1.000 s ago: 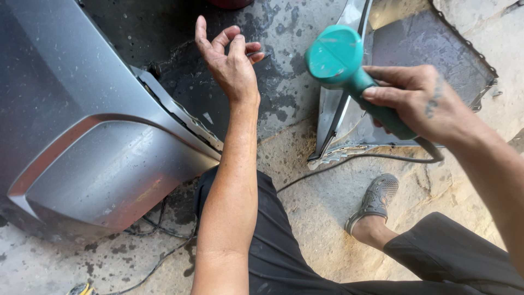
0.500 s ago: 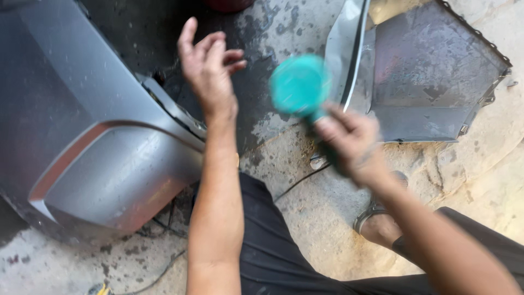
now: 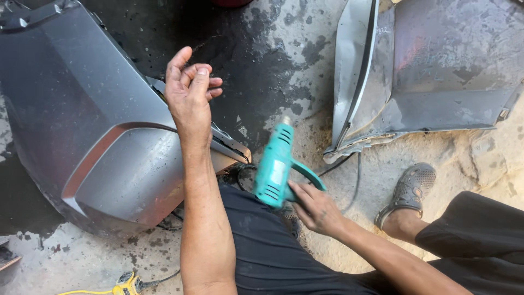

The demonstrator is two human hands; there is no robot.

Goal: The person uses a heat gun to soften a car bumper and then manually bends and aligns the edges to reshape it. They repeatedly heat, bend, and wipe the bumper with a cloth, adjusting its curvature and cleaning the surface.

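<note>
Just right of the grey bumper's torn edge, the right hand (image 3: 315, 206) grips the handle of a teal heat gun (image 3: 275, 166), fingers wrapped round it near the trigger, so the barrel tilts up and away from the body with its metal nozzle aimed at the stained floor beyond the bumper. Held this way, the hot end stays off the dark trousers (image 3: 273, 257) below it and off the other arm. A dark cord (image 3: 349, 164) trails from that side across the floor (image 3: 273, 71) toward the second panel.

Over the bumper's edge, the left hand (image 3: 190, 90) is raised and grasps nothing; its fingers are loosely curled, thumb up, palm turned toward the bumper, apart from its surface.

The bumper (image 3: 93, 136) lies on its side, its painted face up and its ragged inner edge, with a broken bracket, facing the gun. Well to the right of the bumper, another grey body panel (image 3: 436, 82) rests with its curved lip toward the gap. Between the two panels the floor gives the gun its room to swing. Right of the bumper, beyond the gun, a foot in a grey clog (image 3: 409, 188) is planted. Below the bumper's lower edge lies a small yellow tool (image 3: 126, 284) on a cable.
</note>
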